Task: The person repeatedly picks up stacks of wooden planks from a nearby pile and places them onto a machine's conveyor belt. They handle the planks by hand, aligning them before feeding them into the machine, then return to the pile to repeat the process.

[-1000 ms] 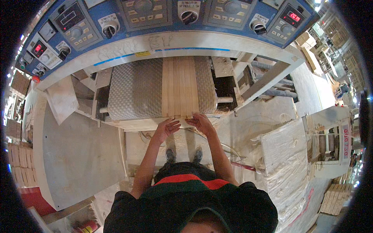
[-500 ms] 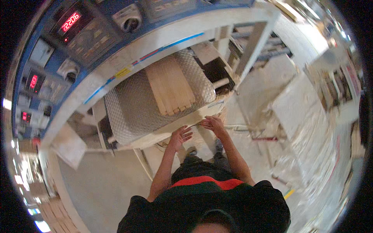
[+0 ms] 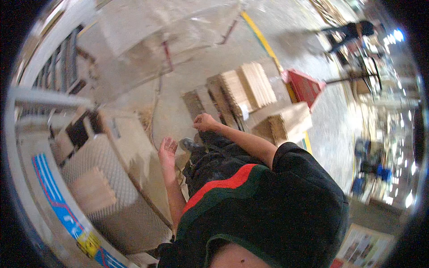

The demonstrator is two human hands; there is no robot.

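My left hand (image 3: 167, 152) is raised beside the conveyor frame, palm up, fingers apart and holding nothing. Farther right, my right hand (image 3: 205, 122) hovers over the floor with its fingers loosely bent; nothing shows in it. Both hands are apart from the things around them. To the left, a short block of wooden strips (image 3: 93, 190) lies on the textured grey conveyor belt (image 3: 127, 223). Ahead of my right hand, stacks of light wooden pieces with notched ends (image 3: 250, 87) stand low near the floor.
Another wood stack (image 3: 290, 123) stands nearer on the right. Behind it is a red pallet jack (image 3: 306, 87) with a long dark handle. A yellow floor line (image 3: 261, 38) runs past. A person in dark clothes (image 3: 351, 31) is at the far right. A hose or cable (image 3: 156, 105) lies on the floor.
My body and view have turned right, away from the machine's control panel. The belt now appears at the left, and the wood stacks have come into view. My hands have moved apart slightly.
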